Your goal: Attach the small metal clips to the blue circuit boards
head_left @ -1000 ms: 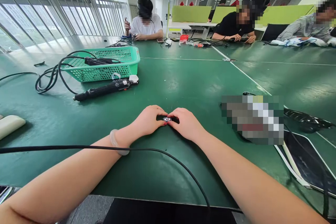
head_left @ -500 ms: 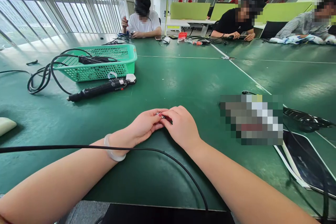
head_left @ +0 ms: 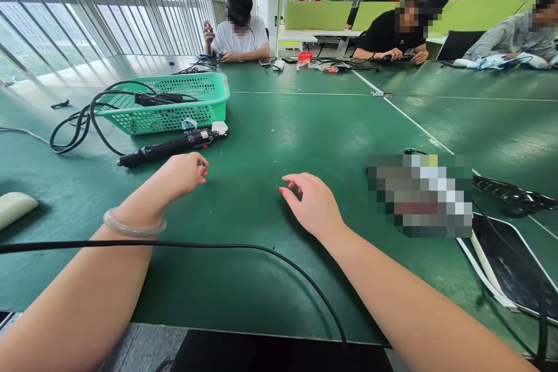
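Observation:
My left hand (head_left: 181,177) is above the green table, close to the near end of a black electric screwdriver (head_left: 168,146). Its fingers are curled, and a small dark piece shows between them; the kind is too small to make out. A pale bangle (head_left: 134,225) circles my left wrist. Over the middle of the table, my right hand (head_left: 311,203) has its thumb and fingers apart, with nothing plainly held. The screwdriver lies in front of a light green basket (head_left: 218,96).
Black cables (head_left: 82,128) loop beside the basket. A black cable (head_left: 183,243) crosses before me over my left forearm. To the right lie a blurred-out object (head_left: 418,197) and a dark tablet-like slab (head_left: 514,267). Several people sit across the table.
My hands were together at the middle around a small metallic piece. My left hand has moved left towards the screwdriver, fingers curled. My right hand has stayed near the middle and opened.

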### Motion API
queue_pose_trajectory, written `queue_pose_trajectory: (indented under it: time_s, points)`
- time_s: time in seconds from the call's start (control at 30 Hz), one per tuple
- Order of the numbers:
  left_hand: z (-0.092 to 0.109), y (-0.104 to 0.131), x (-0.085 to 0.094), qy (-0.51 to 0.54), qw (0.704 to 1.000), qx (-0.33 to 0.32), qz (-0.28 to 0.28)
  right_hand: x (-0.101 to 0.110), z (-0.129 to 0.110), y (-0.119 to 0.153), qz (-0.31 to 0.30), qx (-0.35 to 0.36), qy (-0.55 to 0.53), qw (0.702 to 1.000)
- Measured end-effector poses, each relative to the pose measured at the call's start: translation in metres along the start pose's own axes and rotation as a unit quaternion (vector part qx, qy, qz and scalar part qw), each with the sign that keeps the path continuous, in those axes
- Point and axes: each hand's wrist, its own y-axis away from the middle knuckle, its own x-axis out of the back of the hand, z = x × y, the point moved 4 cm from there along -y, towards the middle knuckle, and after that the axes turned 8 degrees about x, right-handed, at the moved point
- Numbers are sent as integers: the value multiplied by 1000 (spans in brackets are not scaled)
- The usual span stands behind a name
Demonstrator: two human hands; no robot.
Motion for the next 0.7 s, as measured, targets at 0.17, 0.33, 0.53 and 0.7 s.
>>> queue_pose_trajectory:
  time_s: [0.17, 0.33, 0.53, 0.7]
  points:
    - [-4, -1, 2, -74, 997, -7, 19, -1, 0, 0, -15, -9, -8, 1000]
    - [-2, 1, 1, -151, 986, -44, 52, -1, 2, 0, -20, -17, -13, 1000]
    - [-7, -5, -5, -173, 984, -24, 26, -2, 4, 2, -24, -16, -23, 999]
    - [-7, -9, -7, -149, 987, -46, 35, -1, 3, 2, -33, -21, -28, 999]
